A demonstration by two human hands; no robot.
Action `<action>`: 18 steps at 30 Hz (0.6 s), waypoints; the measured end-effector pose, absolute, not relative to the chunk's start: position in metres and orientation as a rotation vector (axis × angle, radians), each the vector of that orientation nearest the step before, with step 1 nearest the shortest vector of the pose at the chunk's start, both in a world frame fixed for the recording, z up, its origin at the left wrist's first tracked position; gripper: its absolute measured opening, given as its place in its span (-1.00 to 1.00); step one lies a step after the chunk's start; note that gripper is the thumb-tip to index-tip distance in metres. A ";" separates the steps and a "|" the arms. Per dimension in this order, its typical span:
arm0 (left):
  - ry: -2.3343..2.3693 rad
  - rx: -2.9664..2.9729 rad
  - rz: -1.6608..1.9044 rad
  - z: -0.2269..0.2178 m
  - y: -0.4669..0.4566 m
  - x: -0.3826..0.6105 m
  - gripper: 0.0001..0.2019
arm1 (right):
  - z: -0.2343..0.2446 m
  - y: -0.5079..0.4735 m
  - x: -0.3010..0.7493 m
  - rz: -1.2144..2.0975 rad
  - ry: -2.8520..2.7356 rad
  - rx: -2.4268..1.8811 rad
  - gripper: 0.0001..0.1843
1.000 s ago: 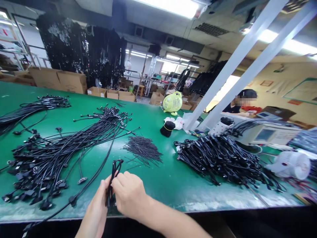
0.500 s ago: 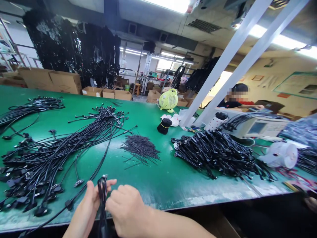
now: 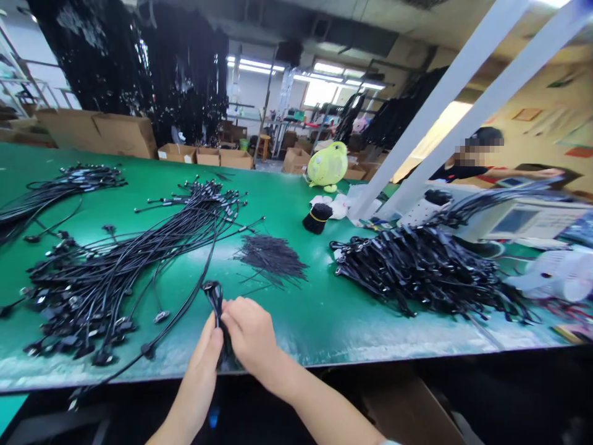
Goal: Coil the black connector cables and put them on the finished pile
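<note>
A folded black cable (image 3: pixel 214 295) stands upright at the table's front edge, its looped top showing above my fingers. My left hand (image 3: pixel 207 349) is closed around it from the left, the thumb pressed along it. From the right, my right hand (image 3: pixel 250 334) has its fingers curled against the same cable; whether a tie sits in those fingertips is hidden. Beyond my hands lies a pile of thin black ties (image 3: pixel 273 258). To the left, a large heap of loose black cables with connectors (image 3: pixel 139 259) spreads over the green table (image 3: pixel 296 334).
Bundled black cables (image 3: pixel 426 269) are piled on the right, near a white fan (image 3: pixel 556 275) and a white instrument (image 3: pixel 523 219). Further back are a tied black bunch (image 3: pixel 317 218), a yellow-green fan (image 3: pixel 328 167) and slanted white posts (image 3: pixel 445 117). Another person (image 3: pixel 477 157) works at far right.
Both hands and the cable have moved up and to the right in view. The left fingers, spread before, are now closed on the cable. The camera view has tilted down.
</note>
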State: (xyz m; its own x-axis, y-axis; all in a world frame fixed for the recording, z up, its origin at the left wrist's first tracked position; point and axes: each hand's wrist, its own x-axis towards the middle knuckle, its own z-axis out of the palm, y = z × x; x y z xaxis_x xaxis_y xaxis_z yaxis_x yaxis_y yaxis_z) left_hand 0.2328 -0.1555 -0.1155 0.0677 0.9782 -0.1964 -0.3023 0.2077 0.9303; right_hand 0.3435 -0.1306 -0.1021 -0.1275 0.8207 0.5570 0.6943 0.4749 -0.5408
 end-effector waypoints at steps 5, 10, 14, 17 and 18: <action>0.916 1.013 1.260 -0.111 -0.146 0.232 -0.58 | -0.115 -0.127 0.346 1.133 -1.507 -1.279 -0.55; 0.915 0.791 1.218 -0.109 -0.134 0.227 -0.64 | -0.113 -0.134 0.374 1.173 -1.741 -1.352 -0.58; 0.964 0.854 1.098 -0.115 -0.138 0.235 -0.62 | -0.110 -0.143 0.383 0.970 -1.608 -1.308 -0.59; 1.057 1.245 0.823 -0.120 -0.146 0.244 -0.66 | -0.111 -0.146 0.383 1.087 -1.543 -1.264 -0.61; 1.074 1.380 0.744 -0.119 -0.147 0.245 -0.68 | -0.110 -0.144 0.386 1.155 -1.534 -1.271 -0.65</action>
